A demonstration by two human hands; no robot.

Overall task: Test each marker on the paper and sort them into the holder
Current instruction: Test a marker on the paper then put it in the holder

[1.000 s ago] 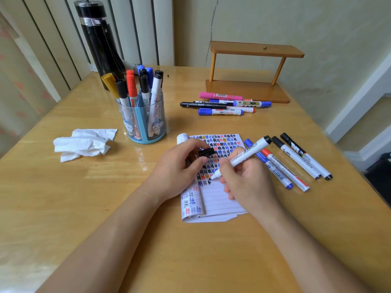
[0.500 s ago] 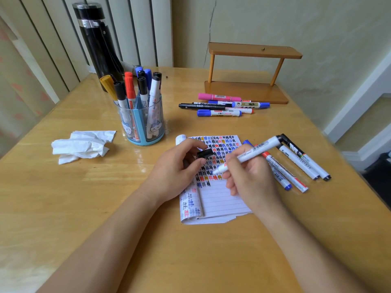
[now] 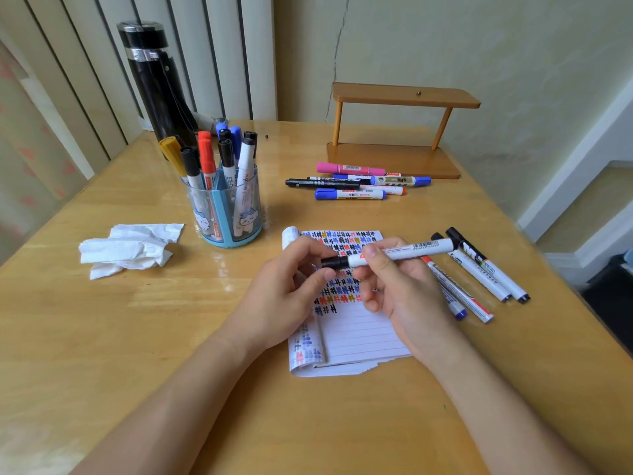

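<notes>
Head view: left hand (image 3: 284, 296) is pinching the black cap (image 3: 334, 262) onto the marker (image 3: 404, 252) the right hand (image 3: 400, 293) is gripping — apparently recapping it for the holder (image 3: 226, 214).

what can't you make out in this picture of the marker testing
Head view only:
- tip of the held marker: covered by the cap that the left hand pinches; whether it is fully seated is unclear.
- middle rows of the paper: under both hands.
- blue marker: mostly behind the right hand.
- marker labels: too small to read.
</notes>
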